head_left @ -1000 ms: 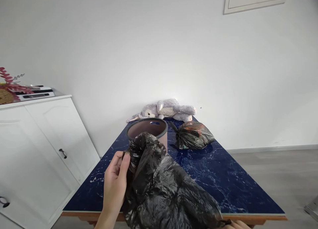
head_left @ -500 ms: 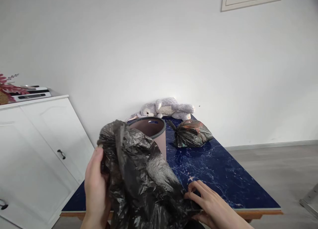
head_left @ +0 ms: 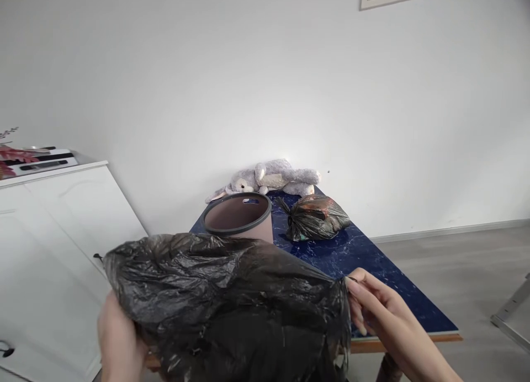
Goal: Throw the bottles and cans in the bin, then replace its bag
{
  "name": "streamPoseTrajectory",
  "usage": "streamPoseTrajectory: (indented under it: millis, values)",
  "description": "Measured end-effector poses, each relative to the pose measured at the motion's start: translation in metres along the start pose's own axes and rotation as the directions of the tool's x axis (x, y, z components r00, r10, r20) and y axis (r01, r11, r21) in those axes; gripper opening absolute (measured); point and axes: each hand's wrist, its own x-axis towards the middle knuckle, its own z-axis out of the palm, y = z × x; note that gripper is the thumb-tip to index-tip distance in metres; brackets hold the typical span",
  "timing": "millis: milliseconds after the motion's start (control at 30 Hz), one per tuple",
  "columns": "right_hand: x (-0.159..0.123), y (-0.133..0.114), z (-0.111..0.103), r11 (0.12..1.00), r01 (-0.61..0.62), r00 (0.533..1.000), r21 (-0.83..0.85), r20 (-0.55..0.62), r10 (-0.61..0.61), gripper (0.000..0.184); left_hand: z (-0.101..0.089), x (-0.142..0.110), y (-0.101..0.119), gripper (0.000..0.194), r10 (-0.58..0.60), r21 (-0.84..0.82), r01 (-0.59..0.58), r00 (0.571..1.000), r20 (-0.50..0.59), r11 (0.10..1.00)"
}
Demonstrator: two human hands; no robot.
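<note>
A crumpled black plastic bag [head_left: 223,293] is stretched wide between my two hands above the near end of the blue marble-pattern table [head_left: 372,260]. My left hand [head_left: 118,343] grips its left edge, fingers mostly hidden behind the plastic. My right hand [head_left: 381,310] pinches its right edge. Behind the bag stands a pinkish round bin [head_left: 239,216] with a dark rim, open and unlined. To its right lies a tied, filled black bag [head_left: 314,217].
A grey plush toy [head_left: 269,179] lies at the table's far end against the white wall. A white cabinet [head_left: 62,216] stands on the left with a flat device on top. Grey floor spreads to the right.
My hands have moved apart, spreading the bunched black bag out wide. The left hand went left and down, the right hand rose to the right edge. The view shifted slightly.
</note>
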Motion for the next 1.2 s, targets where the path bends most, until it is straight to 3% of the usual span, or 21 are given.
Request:
streamPoseTrajectory:
  millis: [100,167,200,267,300,333,367,400,467,533,600,633,667,700,867,967,1033,1067,1133,1200]
  values:
    - [-0.009,-0.019,0.006,0.999,-0.031,1.0,0.024,0.001,0.031,0.051,-0.013,0.002,-0.012,0.039,-0.073,0.085,0.073,0.997,0.005,0.994]
    - [-0.013,-0.029,0.011,0.999,-0.032,0.999,-0.01,0.025,0.032,0.052,-0.012,-0.007,-0.005,0.046,0.085,0.136,-0.073,0.993,-0.087,0.988]
    - [-0.013,-0.033,0.014,0.999,-0.024,0.999,-0.027,0.042,0.025,0.052,-0.009,-0.016,0.002,0.047,0.199,0.157,-0.175,0.968,-0.151,0.972]
    - [-0.011,-0.039,0.021,0.999,-0.009,0.997,-0.049,0.079,0.012,0.051,0.0,-0.043,0.019,0.035,0.382,0.181,-0.353,0.909,-0.165,0.918]
    - [-0.008,-0.042,0.026,0.998,-0.003,0.995,-0.057,0.1,0.009,0.05,0.006,-0.059,0.028,0.022,0.439,0.201,-0.415,0.894,-0.09,0.887]
    - [-0.006,-0.045,0.031,0.998,-0.001,0.992,-0.063,0.124,0.009,0.049,0.011,-0.074,0.037,0.01,0.476,0.202,-0.485,0.874,0.095,0.851]
    - [-0.003,-0.047,0.036,0.998,0.007,0.988,-0.069,0.155,0.004,0.048,0.018,-0.088,0.045,0.007,0.503,0.166,-0.56,0.815,0.289,0.812]
    - [-0.001,-0.05,0.041,0.997,0.023,0.981,-0.074,0.192,-0.009,0.048,0.025,-0.1,0.051,0.009,0.52,0.129,-0.628,0.728,0.446,0.768]
    - [0.002,-0.055,0.051,0.994,0.071,0.968,-0.082,0.246,-0.049,0.048,0.039,-0.116,0.06,0.033,0.513,0.071,-0.726,0.548,0.661,0.684]
    - [0.001,-0.06,0.057,0.991,0.1,0.965,-0.084,0.25,-0.076,0.048,0.054,-0.122,0.063,0.049,0.486,0.023,-0.785,0.407,0.773,0.62]
    - [-0.002,-0.063,0.057,0.99,0.101,0.974,-0.098,0.211,-0.079,0.048,0.067,-0.121,0.062,0.03,0.473,-0.039,-0.801,0.312,0.824,0.597]
    - [-0.003,-0.063,0.055,0.989,0.097,0.979,-0.109,0.192,-0.075,0.049,0.072,-0.119,0.061,0.015,0.473,-0.068,-0.793,0.289,0.832,0.606]
    - [-0.004,-0.062,0.051,0.988,0.094,0.981,-0.121,0.179,-0.071,0.049,0.075,-0.117,0.06,0.007,0.476,-0.091,-0.774,0.288,0.831,0.627]
    - [-0.005,-0.061,0.046,0.987,0.095,0.983,-0.128,0.171,-0.073,0.049,0.077,-0.116,0.059,0.012,0.473,-0.102,-0.742,0.309,0.825,0.663]
    - [0.001,-0.05,0.024,0.987,0.122,0.986,-0.103,0.128,-0.108,0.046,0.069,-0.111,0.055,0.025,0.29,-0.023,-0.45,0.534,0.794,0.893]
    - [0.004,-0.049,0.02,0.979,0.124,0.99,-0.162,0.084,-0.112,0.044,0.061,-0.112,0.055,0.034,0.163,0.012,-0.256,0.652,0.74,0.967]
    - [0.001,-0.05,0.022,0.943,0.186,0.981,-0.276,0.004,-0.192,0.038,0.059,-0.112,0.056,0.041,0.099,0.005,-0.14,0.723,0.683,0.99]
    - [-0.003,-0.05,0.024,0.907,0.241,0.96,-0.345,-0.052,-0.275,0.032,0.058,-0.112,0.057,0.043,0.07,0.002,-0.094,0.754,0.653,0.996]
    - [-0.015,-0.05,0.03,0.798,0.385,0.863,-0.464,-0.126,-0.489,0.02,0.058,-0.11,0.058,0.045,0.037,0.0,-0.047,0.791,0.611,0.999]
    - [-0.03,-0.048,0.038,0.661,0.539,0.755,-0.523,-0.049,-0.654,0.014,0.058,-0.108,0.06,0.045,0.045,0.0,-0.057,0.798,0.601,0.998]
